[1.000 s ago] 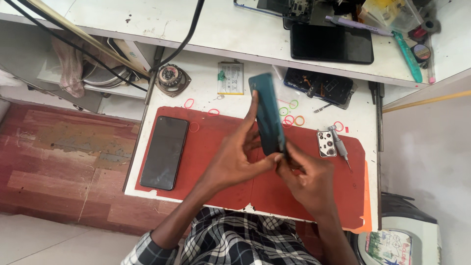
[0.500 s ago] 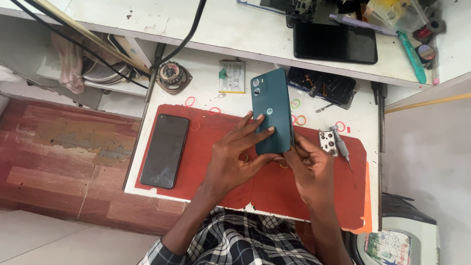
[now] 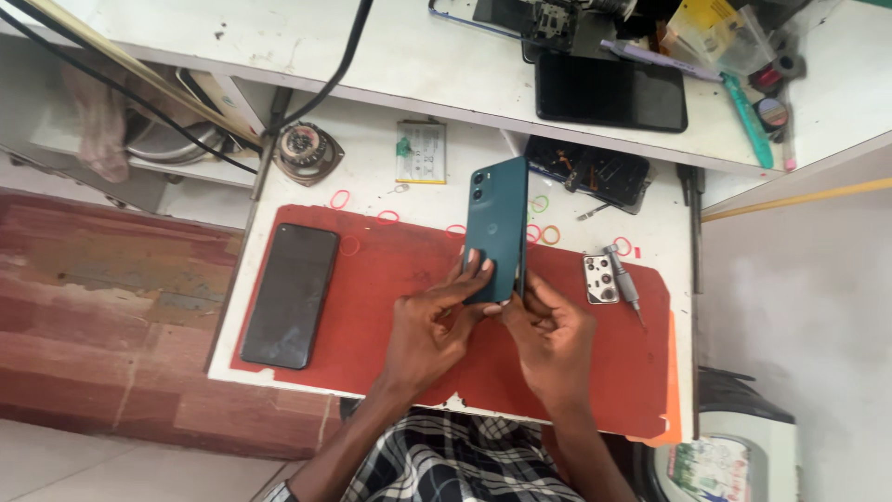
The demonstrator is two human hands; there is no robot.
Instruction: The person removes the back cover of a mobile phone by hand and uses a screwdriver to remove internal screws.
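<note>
A white worktop (image 3: pixel 418 70) carried a red rubber mat (image 3: pixel 390 307). Above the mat's centre, the left hand (image 3: pixel 429 327) and right hand (image 3: pixel 550 336) both gripped a dark teal smartphone (image 3: pixel 497 228), back outward, pointing toward twelve o'clock. A black smartphone (image 3: pixel 290 295) lay at nine o'clock.

Teal phone (image 3: pixel 495 228), red mat (image 3: pixel 390 279), black-and-white plaid clothing (image 3: pixel 446 465).

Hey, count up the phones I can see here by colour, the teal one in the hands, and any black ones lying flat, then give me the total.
Teal phone, held upright by the left hand and right hand: 1
Black phones lying flat, one on the red mat, one on the upper shelf: 2
Total: 3
</note>
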